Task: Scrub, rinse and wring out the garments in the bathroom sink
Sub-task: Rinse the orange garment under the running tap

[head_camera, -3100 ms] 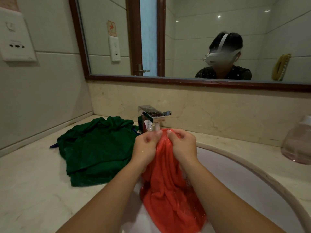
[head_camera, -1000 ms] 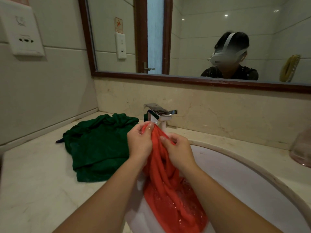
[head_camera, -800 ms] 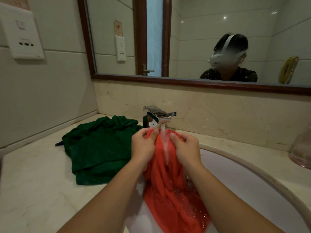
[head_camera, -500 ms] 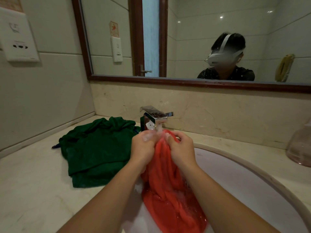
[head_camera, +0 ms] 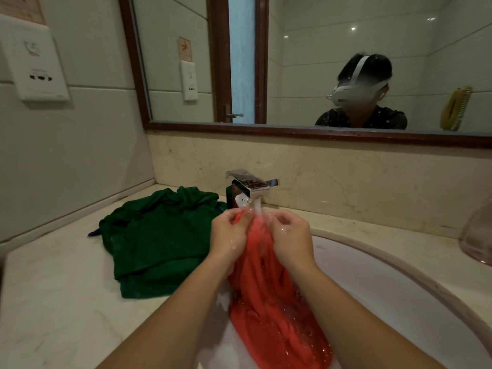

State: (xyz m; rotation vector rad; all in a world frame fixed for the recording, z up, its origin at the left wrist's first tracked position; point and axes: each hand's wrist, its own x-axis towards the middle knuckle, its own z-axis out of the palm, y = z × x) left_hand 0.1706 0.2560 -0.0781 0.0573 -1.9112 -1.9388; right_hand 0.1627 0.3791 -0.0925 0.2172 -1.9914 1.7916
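Left hand [head_camera: 231, 235] and right hand [head_camera: 290, 237] each grip a bunched top fold of the red garment [head_camera: 269, 302], held close together under water running from the tap [head_camera: 251, 186]. The rest of the wet cloth hangs down into the white sink [head_camera: 399, 294]. A green garment [head_camera: 159, 235] lies crumpled on the counter [head_camera: 53, 302], just left of the basin.

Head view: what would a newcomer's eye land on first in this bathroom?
The bright red garment, gripped by the left hand and right hand under the running tap, trailing into the white sink. Next, the dark green garment heaped on the counter to its left, then the mirror above.
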